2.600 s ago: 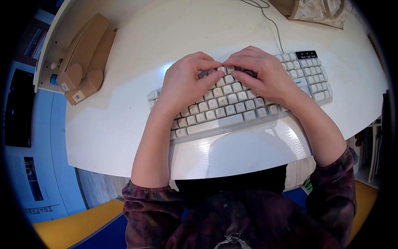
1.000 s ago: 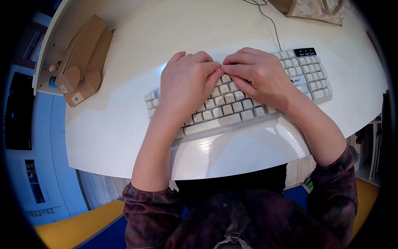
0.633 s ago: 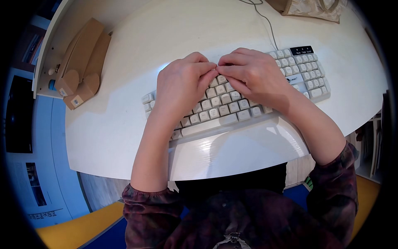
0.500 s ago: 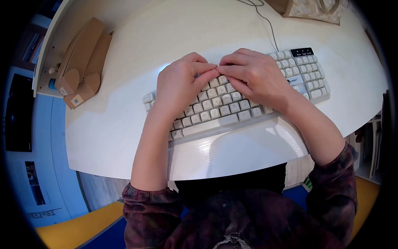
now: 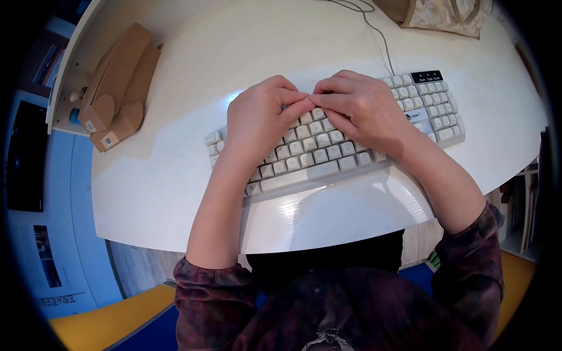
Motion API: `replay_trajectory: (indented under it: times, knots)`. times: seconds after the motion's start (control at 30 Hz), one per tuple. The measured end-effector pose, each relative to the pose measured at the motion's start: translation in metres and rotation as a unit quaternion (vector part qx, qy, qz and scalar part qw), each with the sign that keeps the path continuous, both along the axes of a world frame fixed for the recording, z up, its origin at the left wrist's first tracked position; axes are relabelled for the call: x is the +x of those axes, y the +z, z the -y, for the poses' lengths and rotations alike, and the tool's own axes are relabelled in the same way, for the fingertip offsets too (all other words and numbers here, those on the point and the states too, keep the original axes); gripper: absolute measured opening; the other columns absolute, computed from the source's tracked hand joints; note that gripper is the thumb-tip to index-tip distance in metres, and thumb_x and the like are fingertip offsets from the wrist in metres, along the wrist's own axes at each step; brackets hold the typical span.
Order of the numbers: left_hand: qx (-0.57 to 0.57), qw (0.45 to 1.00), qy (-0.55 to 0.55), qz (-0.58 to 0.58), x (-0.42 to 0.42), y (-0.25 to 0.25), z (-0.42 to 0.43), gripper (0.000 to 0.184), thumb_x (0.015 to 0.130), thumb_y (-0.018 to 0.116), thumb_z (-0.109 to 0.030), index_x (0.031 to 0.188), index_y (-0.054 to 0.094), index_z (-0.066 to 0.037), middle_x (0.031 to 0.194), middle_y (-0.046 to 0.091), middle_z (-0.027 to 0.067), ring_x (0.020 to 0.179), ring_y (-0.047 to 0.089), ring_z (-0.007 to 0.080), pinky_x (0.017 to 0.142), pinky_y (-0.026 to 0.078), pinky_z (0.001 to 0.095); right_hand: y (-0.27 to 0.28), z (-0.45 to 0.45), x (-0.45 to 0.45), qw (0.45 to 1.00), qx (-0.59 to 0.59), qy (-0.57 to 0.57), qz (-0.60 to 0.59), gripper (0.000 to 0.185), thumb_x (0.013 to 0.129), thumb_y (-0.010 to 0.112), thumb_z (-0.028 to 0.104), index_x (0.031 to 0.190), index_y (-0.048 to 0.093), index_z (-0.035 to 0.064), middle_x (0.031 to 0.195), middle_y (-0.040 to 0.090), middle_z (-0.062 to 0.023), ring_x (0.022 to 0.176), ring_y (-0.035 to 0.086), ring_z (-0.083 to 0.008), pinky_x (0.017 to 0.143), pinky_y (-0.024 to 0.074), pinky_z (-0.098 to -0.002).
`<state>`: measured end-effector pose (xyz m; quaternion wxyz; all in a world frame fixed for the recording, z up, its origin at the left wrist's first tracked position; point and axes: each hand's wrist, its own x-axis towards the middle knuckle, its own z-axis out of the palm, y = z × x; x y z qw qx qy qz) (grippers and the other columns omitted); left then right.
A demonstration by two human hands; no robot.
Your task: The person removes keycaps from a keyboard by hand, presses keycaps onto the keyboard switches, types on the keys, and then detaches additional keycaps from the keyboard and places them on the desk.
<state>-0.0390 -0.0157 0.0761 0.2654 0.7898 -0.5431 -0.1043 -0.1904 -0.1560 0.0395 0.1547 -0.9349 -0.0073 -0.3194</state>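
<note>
A white keyboard (image 5: 301,174) with pale keycaps lies slightly tilted across the desk. Over its upper middle rows, my left hand (image 5: 263,114) is closed, thumb and fingers pinched together. My right hand (image 5: 360,108) meets it there, its fingers also pressed together, the fingertips of both hands touching or nearly so. Whatever sits between the fingertips is too small or hidden to make out. Both hands cover part of the keys beneath them. At the right end of the keyboard, the number pad and a black indicator strip (image 5: 427,76) stay visible.
The white desk (image 5: 158,193) has a curved front edge close to my body. Folded brown cardboard (image 5: 126,88) stands at the left against a shelf panel. A grey cable (image 5: 380,35) runs back from the keyboard. A patterned bag (image 5: 442,17) rests at the back right.
My left hand has shifted slightly to the right, and the left part of the keyboard has moved a little with it. Both hands keep their pinched pose.
</note>
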Motion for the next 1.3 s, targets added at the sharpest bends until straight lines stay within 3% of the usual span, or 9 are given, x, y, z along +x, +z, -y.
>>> replay_trajectory:
  times: [0.1, 0.4, 0.5, 0.7, 0.9, 1.0, 1.1, 1.3]
  knots:
    - [0.001, 1.000, -0.002, -0.027, 0.004, -0.004, 0.001, 0.020, 0.089, 0.075, -0.022, 0.103, 0.079, -0.008, 0.093, 0.070, 0.0041, 0.080, 0.063, 0.0171, 0.073, 0.049, 0.0287, -0.002, 0.001, 0.001, 1.000, 0.001, -0.016, -0.004, 0.015, 0.083, 0.069, 0.012, 0.096, 0.075, 0.0084, 0.100, 0.071, -0.0021, 0.096, 0.066, -0.0230, 0.079, 0.0556, -0.0365]
    - [-0.014, 0.987, -0.043, -0.156, 0.016, -0.005, -0.003, 0.020, 0.091, 0.072, -0.012, 0.109, 0.076, -0.003, 0.097, 0.069, 0.0023, 0.082, 0.059, 0.0130, 0.074, 0.048, 0.0279, -0.003, 0.006, 0.000, 0.997, 0.070, 0.004, 0.012, 0.015, 0.087, 0.069, 0.016, 0.097, 0.075, 0.0070, 0.098, 0.073, -0.0048, 0.095, 0.067, -0.0264, 0.079, 0.0552, -0.0381]
    - [-0.058, 0.990, -0.045, -0.119, 0.011, -0.007, 0.000, 0.019, 0.088, 0.074, -0.011, 0.105, 0.076, -0.002, 0.096, 0.070, 0.0041, 0.083, 0.060, 0.0141, 0.076, 0.049, 0.0282, 0.002, 0.004, -0.002, 0.994, 0.112, -0.012, -0.005, 0.018, 0.089, 0.068, 0.019, 0.099, 0.074, 0.0068, 0.098, 0.073, -0.0062, 0.096, 0.067, -0.0275, 0.080, 0.0548, -0.0389]
    - [-0.037, 0.999, -0.021, -0.005, 0.002, -0.002, 0.002, 0.017, 0.088, 0.075, -0.011, 0.102, 0.076, -0.002, 0.090, 0.071, 0.0054, 0.086, 0.063, 0.0156, 0.080, 0.050, 0.0293, 0.001, 0.005, -0.002, 0.995, 0.100, -0.007, -0.016, 0.021, 0.089, 0.069, 0.021, 0.103, 0.073, 0.0069, 0.100, 0.073, -0.0072, 0.098, 0.067, -0.0275, 0.081, 0.0545, -0.0393]
    - [-0.081, 0.969, -0.017, -0.233, 0.011, -0.009, 0.002, 0.020, 0.090, 0.072, -0.009, 0.108, 0.075, -0.002, 0.093, 0.073, 0.0036, 0.090, 0.063, 0.0108, 0.084, 0.051, 0.0280, 0.005, 0.003, -0.003, 0.992, 0.124, -0.020, -0.022, 0.023, 0.088, 0.070, 0.022, 0.106, 0.073, 0.0075, 0.102, 0.073, -0.0069, 0.099, 0.067, -0.0278, 0.082, 0.0543, -0.0398]
    - [-0.086, 0.944, -0.041, -0.316, 0.013, -0.010, 0.004, 0.031, 0.091, 0.072, -0.007, 0.122, 0.070, -0.003, 0.097, 0.073, 0.0031, 0.095, 0.063, 0.0096, 0.087, 0.050, 0.0274, 0.005, 0.004, -0.002, 0.989, 0.145, -0.022, -0.012, 0.025, 0.087, 0.072, 0.021, 0.109, 0.073, 0.0091, 0.101, 0.073, -0.0059, 0.098, 0.067, -0.0273, 0.081, 0.0543, -0.0393]
    - [-0.075, 0.955, -0.053, -0.282, 0.004, -0.003, 0.005, 0.043, 0.091, 0.071, -0.006, 0.133, 0.063, -0.004, 0.098, 0.072, 0.0034, 0.097, 0.062, 0.0099, 0.089, 0.050, 0.0278, 0.009, 0.002, -0.003, 0.990, 0.136, 0.020, 0.016, 0.024, 0.085, 0.073, 0.019, 0.107, 0.074, 0.0104, 0.099, 0.073, -0.0049, 0.095, 0.067, -0.0265, 0.080, 0.0545, -0.0381]
    - [-0.090, 0.943, -0.062, -0.313, 0.003, -0.002, 0.003, 0.048, 0.092, 0.068, -0.004, 0.139, 0.058, -0.005, 0.102, 0.072, 0.0042, 0.099, 0.063, 0.0112, 0.091, 0.050, 0.0290, 0.007, 0.003, -0.001, 0.991, 0.126, 0.001, 0.049, 0.020, 0.082, 0.076, 0.021, 0.099, 0.074, 0.0110, 0.091, 0.071, -0.0038, 0.090, 0.067, -0.0247, 0.073, 0.0540, -0.0370]
